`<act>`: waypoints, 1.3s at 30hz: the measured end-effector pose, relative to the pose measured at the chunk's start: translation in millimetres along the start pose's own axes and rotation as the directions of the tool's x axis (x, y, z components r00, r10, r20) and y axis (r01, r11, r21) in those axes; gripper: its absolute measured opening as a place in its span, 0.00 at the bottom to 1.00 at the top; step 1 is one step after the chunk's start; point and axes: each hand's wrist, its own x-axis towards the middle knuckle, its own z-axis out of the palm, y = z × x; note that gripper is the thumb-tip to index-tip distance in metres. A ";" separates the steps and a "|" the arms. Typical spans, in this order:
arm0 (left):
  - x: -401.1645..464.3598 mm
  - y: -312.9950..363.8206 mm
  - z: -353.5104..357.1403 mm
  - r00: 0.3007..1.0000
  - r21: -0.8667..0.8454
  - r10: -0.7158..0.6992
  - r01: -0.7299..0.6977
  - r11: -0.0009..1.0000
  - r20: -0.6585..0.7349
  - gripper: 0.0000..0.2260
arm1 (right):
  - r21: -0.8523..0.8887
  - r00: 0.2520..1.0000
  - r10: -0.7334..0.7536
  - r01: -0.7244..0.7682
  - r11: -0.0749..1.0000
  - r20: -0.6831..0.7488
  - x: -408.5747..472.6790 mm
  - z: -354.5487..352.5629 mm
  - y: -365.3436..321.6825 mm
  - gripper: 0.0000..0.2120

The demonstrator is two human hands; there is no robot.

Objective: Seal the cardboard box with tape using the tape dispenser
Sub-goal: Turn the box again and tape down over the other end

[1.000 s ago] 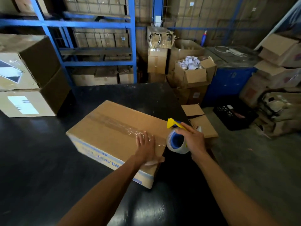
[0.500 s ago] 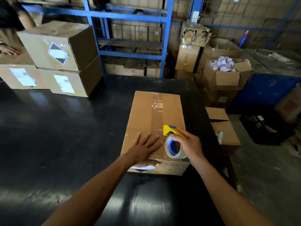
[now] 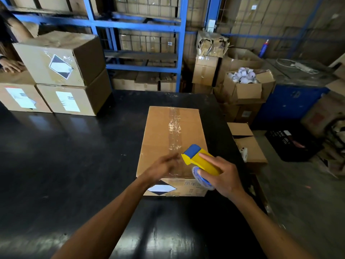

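A closed cardboard box [image 3: 158, 139] lies lengthwise on the black table [image 3: 65, 165], with a strip of clear tape [image 3: 174, 128] running down the middle of its top. My right hand [image 3: 222, 176] grips a yellow and blue tape dispenser [image 3: 200, 161] over the box's near right corner, its blue nose pointing away from me. My left hand [image 3: 164, 167] is blurred, fingers spread, over the near end of the box top beside the dispenser, holding nothing.
Stacked labelled cartons [image 3: 61, 75] stand at the table's far left, with another person's hand [image 3: 11, 66] on one. Blue shelving [image 3: 141, 43] rises behind. An open box of white rolls [image 3: 244, 85], a smaller open carton [image 3: 246, 144] and a black crate [image 3: 291, 144] lie right.
The box has been turned from diagonal to lengthwise. My right hand has tilted the dispenser so its yellow top faces up. My left hand has lifted off flat pressing and slid along the near end.
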 end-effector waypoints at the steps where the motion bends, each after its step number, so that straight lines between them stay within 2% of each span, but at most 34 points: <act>1: -4.9 5.9 -3.0 0.996 -0.247 -0.068 0.053 0.967 -0.052 0.20 | -0.017 0.993 -0.115 0.115 0.993 -0.030 -5.6 -1.6 -1.2 0.24; 2: -9.4 10.9 -6.0 0.988 -0.437 -0.146 0.106 0.893 -0.060 0.21 | -0.042 0.976 -0.212 0.210 0.977 -0.051 -10.1 -2.1 -2.7 0.24; 4: -16.2 17.9 -10.1 0.974 -0.594 -0.227 0.172 0.786 -0.018 0.25 | -0.140 0.946 -0.325 0.319 0.937 -0.021 -14.6 0.3 -4.4 0.25; 6: -28.9 28.6 -4.5 0.981 -0.584 -0.191 0.171 0.793 0.029 0.26 | -0.293 0.940 -0.332 0.340 0.894 0.078 -15.3 7.6 -2.9 0.27; 8: -35.4 32.1 0.0 0.984 -0.543 -0.172 0.164 0.823 0.036 0.26 | -0.361 0.946 -0.298 0.324 0.874 0.127 -16.6 16.0 1.2 0.28; 11: -42.5 29.4 -6.3 0.973 -0.592 -0.231 0.184 0.784 -0.004 0.23 | -0.284 0.937 -0.320 0.348 0.893 0.142 -19.9 24.1 1.4 0.29; 15: -50.8 19.9 -12.5 0.949 -0.676 -0.312 0.198 0.710 -0.049 0.09 | -0.158 0.907 -0.396 0.416 0.896 0.144 -20.5 36.2 -11.6 0.28; 17: -54.3 15.6 -15.6 0.924 -0.692 -0.368 0.201 0.694 -0.101 0.06 | -0.142 0.905 -0.396 0.417 0.898 0.154 -16.9 40.8 -18.6 0.28; 20: -53.9 8.5 -21.4 0.864 -0.645 -0.425 0.167 0.746 -0.269 0.05 | -0.141 0.883 -0.407 0.445 0.884 0.234 -13.1 47.0 -28.7 0.27; 23: -60.7 10.7 -26.8 0.785 -0.591 -0.424 0.092 0.801 -0.451 0.04 | -0.205 0.875 -0.368 0.441 0.874 0.314 -5.7 47.1 -35.0 0.27; 25: -69.7 11.0 -43.9 0.718 -0.560 -0.393 0.004 0.828 -0.575 0.04 | -0.269 0.888 -0.322 0.414 0.869 0.327 2.7 33.4 -31.1 0.27; 28: -83.6 0.0 -70.8 0.615 -0.372 -0.273 -0.035 0.927 -0.740 0.04 | -0.333 0.860 -0.323 0.462 0.822 0.394 12.7 0.5 -17.2 0.28; 31: -85.7 -20.4 -56.1 0.582 -0.215 -0.171 -0.007 0.977 -0.795 0.04 | -0.415 0.815 -0.306 0.529 0.740 0.492 21.8 -15.6 -16.1 0.31; 35: -78.8 -43.1 -27.3 0.496 -0.278 -0.223 -0.040 0.960 -0.839 0.02 | -0.473 0.766 -0.272 0.591 0.653 0.583 22.7 -17.5 -17.0 0.28; 39: -74.8 -51.9 -19.8 0.478 -0.289 -0.235 -0.042 0.956 -0.847 0.01 | -0.499 0.751 -0.218 0.597 0.629 0.623 23.2 -18.9 -13.0 0.28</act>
